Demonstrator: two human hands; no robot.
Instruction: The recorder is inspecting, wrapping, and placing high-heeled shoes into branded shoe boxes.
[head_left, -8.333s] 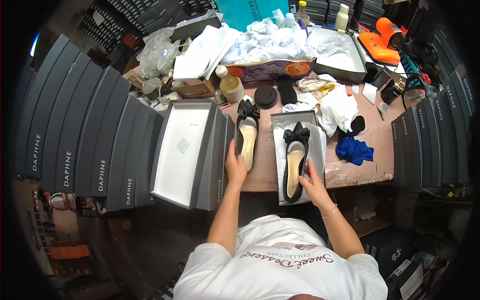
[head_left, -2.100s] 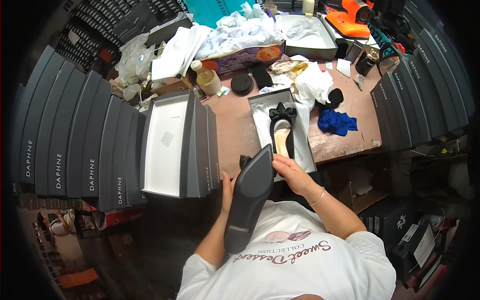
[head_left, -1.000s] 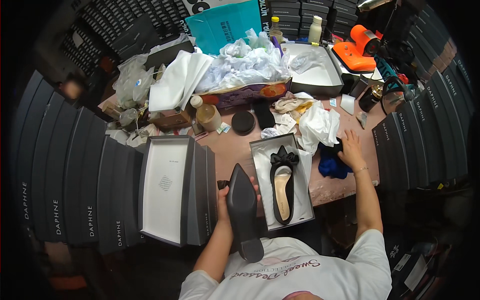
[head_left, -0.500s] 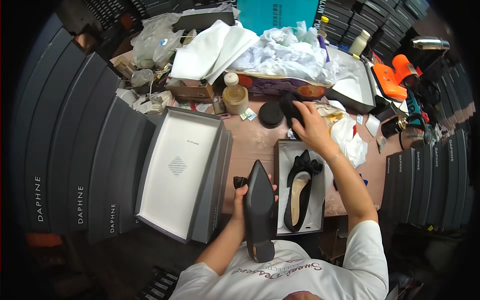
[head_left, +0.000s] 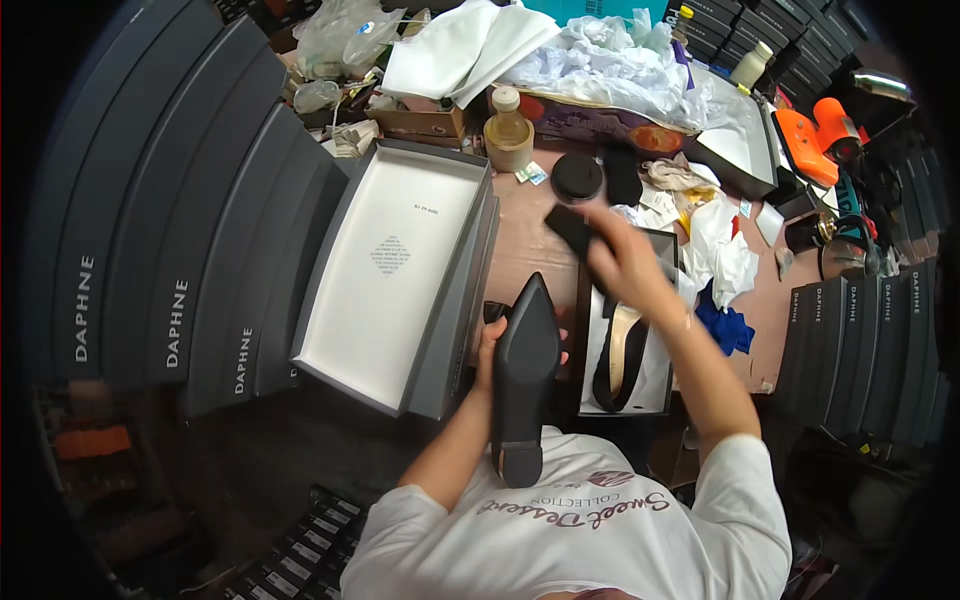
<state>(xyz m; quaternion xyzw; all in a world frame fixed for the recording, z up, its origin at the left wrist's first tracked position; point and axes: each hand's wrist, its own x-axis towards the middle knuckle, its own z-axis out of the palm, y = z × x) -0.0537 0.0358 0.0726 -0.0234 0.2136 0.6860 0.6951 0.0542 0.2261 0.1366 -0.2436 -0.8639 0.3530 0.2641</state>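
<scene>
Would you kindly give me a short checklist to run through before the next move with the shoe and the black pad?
1. Left hand grips the black shoe firmly, sole up: ok.
2. Right hand holds the black pad securely: cannot tell, the hand is blurred by motion.
3. Sole and heel of the held shoe face the person, unobstructed: ok.
4. Second shoe lies inside its open box, out of the way: ok.
5. Empty grey box sits open beside the left hand: ok.
6. Bare table between the boxes free of clutter: ok, though rags and tins crowd the far side.
</scene>
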